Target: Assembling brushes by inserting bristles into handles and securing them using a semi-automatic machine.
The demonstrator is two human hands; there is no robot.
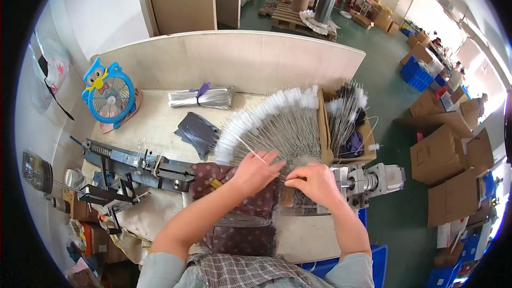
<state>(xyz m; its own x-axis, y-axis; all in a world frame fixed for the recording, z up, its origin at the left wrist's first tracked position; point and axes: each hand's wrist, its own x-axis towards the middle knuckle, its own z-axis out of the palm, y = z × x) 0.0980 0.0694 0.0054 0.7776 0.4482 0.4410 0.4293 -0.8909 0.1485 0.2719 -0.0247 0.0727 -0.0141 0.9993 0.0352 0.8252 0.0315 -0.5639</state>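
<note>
My left hand [260, 170] is over the middle of the bench, fingers closed around a thin white rod [249, 147] that slants up and to the left. Close beside it, my right hand [314, 182] pinches with thumb and forefinger; whatever lies in that pinch is too fine to make out. Beyond both hands spreads a fan of thin wire-stemmed brushes [285, 130], their white tips along the far curved edge. Beneath my left forearm lies a dark dotted cloth [256, 202]. A metal machine with a round chuck [368, 182] stands right of my right hand.
An open cardboard box [323, 128] holds more wire brushes. A tied silver wire bundle [201, 97], dark sheets [197, 132] and a blue fan [111, 101] occupy the far bench. A black metal fixture [133, 168] stands left. A raised board [229, 56] borders the back. Cartons [440, 154] line the right.
</note>
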